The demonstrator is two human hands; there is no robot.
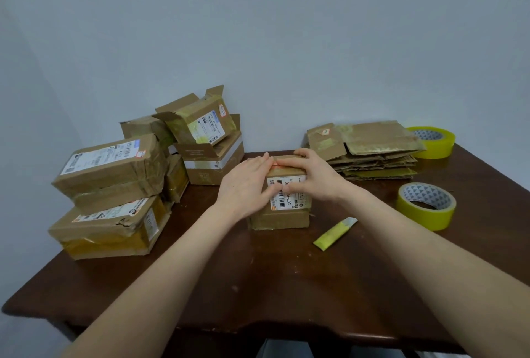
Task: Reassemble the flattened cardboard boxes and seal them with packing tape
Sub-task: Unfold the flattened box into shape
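Both palms flat, my left hand and right hand press the small box, gripping nothing. Left of it, rebuilt boxes pile; right, a flattened stack remains.

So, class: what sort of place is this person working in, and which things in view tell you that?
Probably a makeshift packing spot in a home or small office, not a warehouse: a dark wooden table against a plain wall, reused boxes stacked on the left, flattened cardboard and tape rolls on the right.
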